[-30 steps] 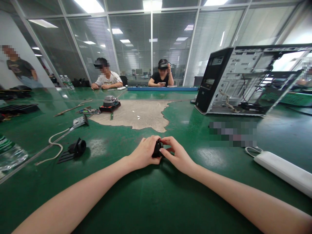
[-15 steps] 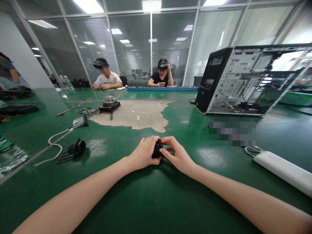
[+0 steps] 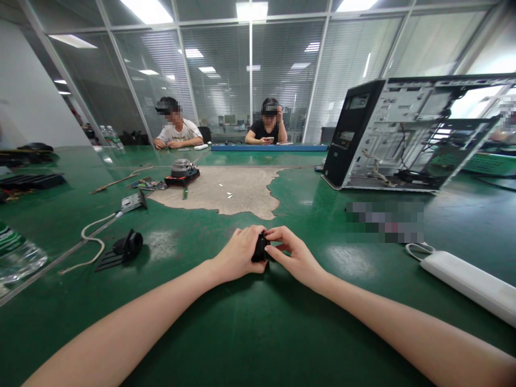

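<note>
black component [image 3: 259, 251] over the green worktop [image 3: 262, 333], left hand [image 3: 237, 251] wrapped round it, right hand [image 3: 297, 257] pinching its edge; a slack left grip could let it twist loose!

Electronics workshop in an office-like room | opened PC case [image 3: 397, 115] stood right of and beyond right hand [image 3: 297, 257] | circuit board [image 3: 151, 185] and cable [image 3: 83, 234] strewn left of left hand [image 3: 241, 251] | blinds [image 3: 282, 67] seen at glass wall [image 3: 213, 70] far beyond both

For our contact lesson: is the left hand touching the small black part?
Touching. The head view shows the left hand curled around the small black part.
</note>
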Motion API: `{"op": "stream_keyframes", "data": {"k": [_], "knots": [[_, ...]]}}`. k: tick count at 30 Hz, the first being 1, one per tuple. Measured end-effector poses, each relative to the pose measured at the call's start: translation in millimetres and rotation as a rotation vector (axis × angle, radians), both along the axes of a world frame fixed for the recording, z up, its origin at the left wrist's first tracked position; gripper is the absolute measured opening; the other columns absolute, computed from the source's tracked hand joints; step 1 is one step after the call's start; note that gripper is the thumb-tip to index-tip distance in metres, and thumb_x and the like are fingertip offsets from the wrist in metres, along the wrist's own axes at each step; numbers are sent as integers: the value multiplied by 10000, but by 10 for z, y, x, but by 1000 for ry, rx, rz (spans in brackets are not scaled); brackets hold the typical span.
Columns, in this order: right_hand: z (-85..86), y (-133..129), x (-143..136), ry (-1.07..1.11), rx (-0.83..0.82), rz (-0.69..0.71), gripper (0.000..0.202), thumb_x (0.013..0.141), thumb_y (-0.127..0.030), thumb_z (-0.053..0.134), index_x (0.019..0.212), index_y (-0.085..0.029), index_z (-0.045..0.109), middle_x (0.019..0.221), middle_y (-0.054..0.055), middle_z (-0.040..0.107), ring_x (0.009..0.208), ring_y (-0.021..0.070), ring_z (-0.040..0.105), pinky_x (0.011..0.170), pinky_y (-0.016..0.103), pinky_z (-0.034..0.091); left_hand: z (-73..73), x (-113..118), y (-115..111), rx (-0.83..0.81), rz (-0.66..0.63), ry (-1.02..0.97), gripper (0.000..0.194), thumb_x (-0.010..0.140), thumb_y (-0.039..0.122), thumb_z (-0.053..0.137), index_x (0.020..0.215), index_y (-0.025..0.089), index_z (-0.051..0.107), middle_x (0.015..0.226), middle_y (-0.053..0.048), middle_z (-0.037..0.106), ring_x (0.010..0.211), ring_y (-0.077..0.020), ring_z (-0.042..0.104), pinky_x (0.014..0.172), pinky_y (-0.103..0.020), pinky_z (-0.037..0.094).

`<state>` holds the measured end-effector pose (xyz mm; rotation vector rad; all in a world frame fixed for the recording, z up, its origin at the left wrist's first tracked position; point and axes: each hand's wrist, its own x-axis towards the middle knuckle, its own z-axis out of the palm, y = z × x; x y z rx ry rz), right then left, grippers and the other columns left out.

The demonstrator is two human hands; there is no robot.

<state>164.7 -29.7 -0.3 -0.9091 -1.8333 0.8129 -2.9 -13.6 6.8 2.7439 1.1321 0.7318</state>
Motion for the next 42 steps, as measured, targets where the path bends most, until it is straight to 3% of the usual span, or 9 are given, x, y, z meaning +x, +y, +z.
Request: {"op": "stream_keyframes", "data": {"k": [8,15,20,24,32,39,42], "knots": [[13,-2,-2,30,-186,72,192,785,-221,493,970,-207,443,937,29,530,854,141,561,689,286,503,5,0,-1,-8,-1,-3,555,612,247,593,1091,191,318,1020,-69,495,923,-245,491,781,-379,360],[22,10,5,42,-58,13,109,761,-227,527,862,-200,500,938,27,514,908,153,537,714,277,482,22,6,-11,1,3,18,521,630,250,583,1078,188,325,1024,-69,497,922,-242,493,779,-374,365],[3,30,4,73,-156,37,197,762,-238,528,945,-202,468,969,37,523,941,160,529,717,285,489,21,10,-10,2,9,26,527,627,249,583,1079,176,323,1027,-75,495,918,-241,493,774,-371,367],[9,37,10,68,-239,94,201,772,-240,513,963,-197,468,922,28,542,845,139,556,712,290,492,11,0,-8,-2,-5,6,538,626,246,583,1088,182,315,1017,-67,499,927,-239,487,782,-370,360],[0,38,8,100,-130,44,131,751,-255,544,864,-201,507,903,16,532,898,153,548,704,273,494,22,7,-15,-14,2,1,531,629,254,580,1087,193,319,1033,-73,493,928,-247,494,785,-382,357],[14,48,2,71,-247,59,229,763,-243,521,982,-198,470,926,33,552,843,139,559,700,289,498,4,8,-2,-15,2,-7,552,620,248,585,1098,192,315,1022,-69,498,923,-245,496,784,-380,359],[22,33,9,68,-215,89,193,753,-221,531,938,-202,478,908,20,543,870,144,554,704,281,494,3,4,-3,-7,0,-3,545,622,250,585,1092,187,317,1016,-68,499,920,-241,494,781,-374,360]]}}
